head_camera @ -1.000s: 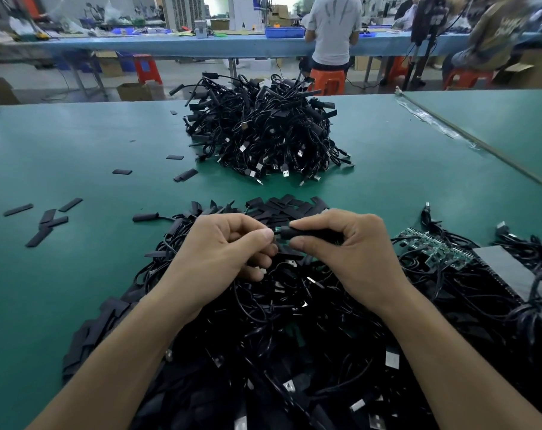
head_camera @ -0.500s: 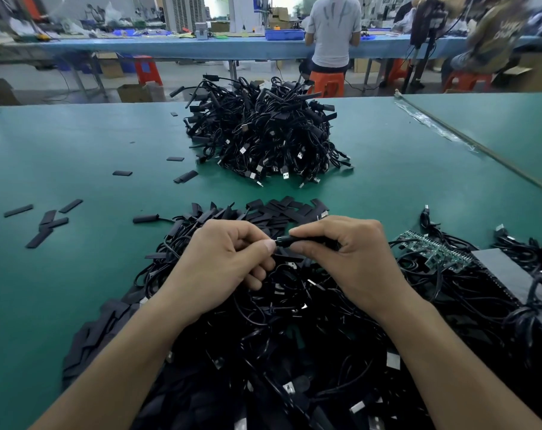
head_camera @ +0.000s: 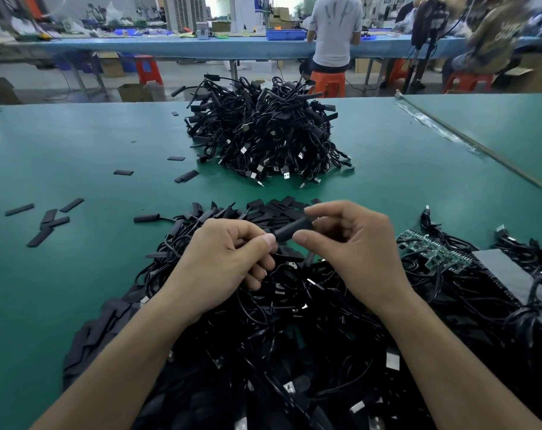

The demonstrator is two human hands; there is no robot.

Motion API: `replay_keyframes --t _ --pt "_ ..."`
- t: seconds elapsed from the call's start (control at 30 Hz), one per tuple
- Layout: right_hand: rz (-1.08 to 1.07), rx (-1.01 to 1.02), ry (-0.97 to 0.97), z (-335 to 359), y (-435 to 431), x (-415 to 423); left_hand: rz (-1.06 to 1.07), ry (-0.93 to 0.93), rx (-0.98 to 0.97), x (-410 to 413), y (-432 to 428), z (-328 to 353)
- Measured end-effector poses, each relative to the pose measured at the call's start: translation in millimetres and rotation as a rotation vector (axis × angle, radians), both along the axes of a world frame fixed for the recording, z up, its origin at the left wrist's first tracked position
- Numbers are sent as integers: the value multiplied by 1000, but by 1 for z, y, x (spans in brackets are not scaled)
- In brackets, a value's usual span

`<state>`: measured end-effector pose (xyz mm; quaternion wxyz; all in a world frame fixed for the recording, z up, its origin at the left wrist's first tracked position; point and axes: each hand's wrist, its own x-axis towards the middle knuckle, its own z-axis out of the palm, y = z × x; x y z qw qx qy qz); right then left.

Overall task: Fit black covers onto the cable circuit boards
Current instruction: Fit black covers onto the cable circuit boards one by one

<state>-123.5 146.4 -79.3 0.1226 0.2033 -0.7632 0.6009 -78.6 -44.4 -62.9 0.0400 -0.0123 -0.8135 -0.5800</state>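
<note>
Black cover (head_camera: 294, 229), green table (head_camera: 77, 144)

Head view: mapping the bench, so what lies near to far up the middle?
Near cable tangle, black cover pinched by left hand and right hand, loose covers, far cable pile, standing person.

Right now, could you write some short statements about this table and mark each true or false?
1. The left hand and the right hand hold one black cover together. True.
2. The far cables lie on a red table. False: that pile lies on a green table.
3. Several loose covers lie left of the hands. True.
4. The green boards lie left of the left hand. False: the circuit boards lie right of the right hand.
</note>
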Motion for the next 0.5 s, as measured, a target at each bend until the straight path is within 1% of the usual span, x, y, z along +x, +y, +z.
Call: replay_keyframes --t 0.07,0.5 --pt "-5 -83 -27 1 -2 0 10 3 1 0 1 -1" --pt "39 -243 -141 1 -8 2 -3 29 -17 0 2 -2"
